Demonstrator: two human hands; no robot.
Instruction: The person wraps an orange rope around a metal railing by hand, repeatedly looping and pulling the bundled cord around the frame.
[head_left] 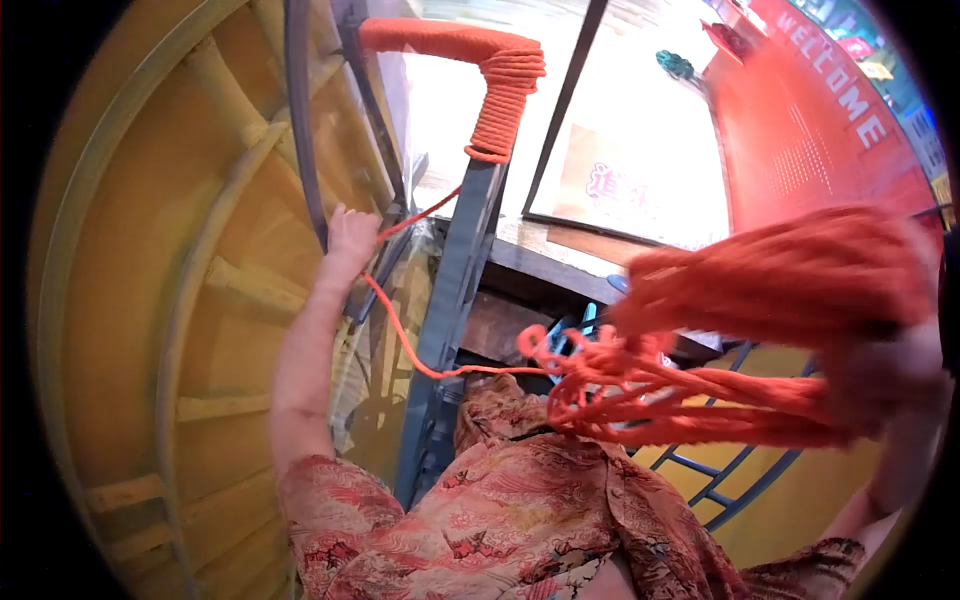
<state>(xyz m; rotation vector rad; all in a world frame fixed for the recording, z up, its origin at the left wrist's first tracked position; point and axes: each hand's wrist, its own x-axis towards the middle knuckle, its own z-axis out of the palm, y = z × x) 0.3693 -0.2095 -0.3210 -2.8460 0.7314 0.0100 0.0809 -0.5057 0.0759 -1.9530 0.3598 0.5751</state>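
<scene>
My left hand (352,238) is closed on an orange rope (415,350), to the left of a grey metal rail (462,240). From this hand one stretch runs up to the rail, and another sags across the rail's lower part to a loose tangle. Tight coils of orange rope (505,100) cover the rail's bent upper part. At the right edge my right hand (890,385), blurred and partly out of sight, grips a big bundle of orange rope (770,275). Looped strands hang between this bundle and the tangle in front of my chest.
Yellow curved panels with ribs (210,330) fill the left side. Beyond the rail are a dark-framed board (630,180) with a printed sign and a red panel (790,120) reading "WELCOME". Blue-grey metal bars (715,495) stand at lower right.
</scene>
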